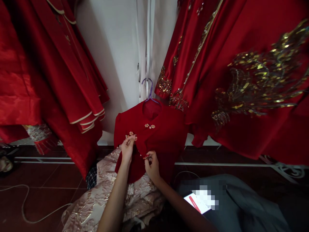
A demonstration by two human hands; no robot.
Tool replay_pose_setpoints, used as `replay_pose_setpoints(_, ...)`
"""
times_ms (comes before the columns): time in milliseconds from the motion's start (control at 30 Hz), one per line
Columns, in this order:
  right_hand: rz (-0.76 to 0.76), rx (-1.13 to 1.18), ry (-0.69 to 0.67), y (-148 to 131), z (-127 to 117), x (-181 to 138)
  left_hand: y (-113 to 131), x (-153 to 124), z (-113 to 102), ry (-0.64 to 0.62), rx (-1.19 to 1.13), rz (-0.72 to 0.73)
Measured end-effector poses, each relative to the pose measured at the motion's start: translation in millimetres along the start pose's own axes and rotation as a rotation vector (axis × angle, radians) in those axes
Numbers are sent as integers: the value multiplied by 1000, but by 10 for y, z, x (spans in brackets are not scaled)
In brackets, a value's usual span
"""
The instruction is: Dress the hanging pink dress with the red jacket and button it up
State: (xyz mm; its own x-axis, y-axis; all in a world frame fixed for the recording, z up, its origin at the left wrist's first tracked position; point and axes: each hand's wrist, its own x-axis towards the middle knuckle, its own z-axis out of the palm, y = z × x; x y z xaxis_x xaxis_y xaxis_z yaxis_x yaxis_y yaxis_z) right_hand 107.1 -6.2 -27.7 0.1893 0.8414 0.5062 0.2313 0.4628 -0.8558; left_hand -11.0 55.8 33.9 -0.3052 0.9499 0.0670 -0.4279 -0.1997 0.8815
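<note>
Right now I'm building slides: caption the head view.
The left hand and right hand pinch beaded clasps on a small red top among hanging red gowns.

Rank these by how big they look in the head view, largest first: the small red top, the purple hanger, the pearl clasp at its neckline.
1. Red top
2. Purple hanger: only the hook and a little of the shoulders show, so its full size is unsure
3. Pearl clasp: clearly the smallest

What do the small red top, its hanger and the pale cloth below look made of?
By look: small red top, matte velvet-like cloth, hardly any shine; hanger, thin purple wire, possibly plastic-coated; pale cloth, pinkish brocade, raised woven pattern with soft sheen.
</note>
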Motion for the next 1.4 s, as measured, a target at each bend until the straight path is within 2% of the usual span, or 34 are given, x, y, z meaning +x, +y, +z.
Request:
replay_pose_setpoints(133,3,13,2,11,7,4,-18,-15,71,56,14,37)
replay_pose_setpoints(200,4,17,11,18,8,1,5,-38,138,-7,51,17)
replay_pose_setpoints(267,17,19,8,21,6,-5,66,-56,237,-121,165,48)
replay_pose_setpoints(467,61,37,4,35,-3,-12,379,33,630,-425,713,606)
replay_pose_setpoints(667,59,46,9,47,-1,-6,633,267,812,-568,1347,864)
replay_pose_setpoints(800,66,52,4,31,-9,-11,779,346,841,-618,1592,1014)
replay_pose_setpoints(967,66,47,-10,21,-20,3,916,337,863,-745,1537,1192)
replay_pose_setpoints(1100,67,42,-14,28,-15,5,958,315,886,-866,1325,1120)
replay_pose_setpoints(1267,42,66,22,-66,-43,-20,997,305,896,-854,1299,1069)
replay_pose_setpoints(1400,-12,82,42,-390,-116,275,1022,310,839,-801,1304,1109)
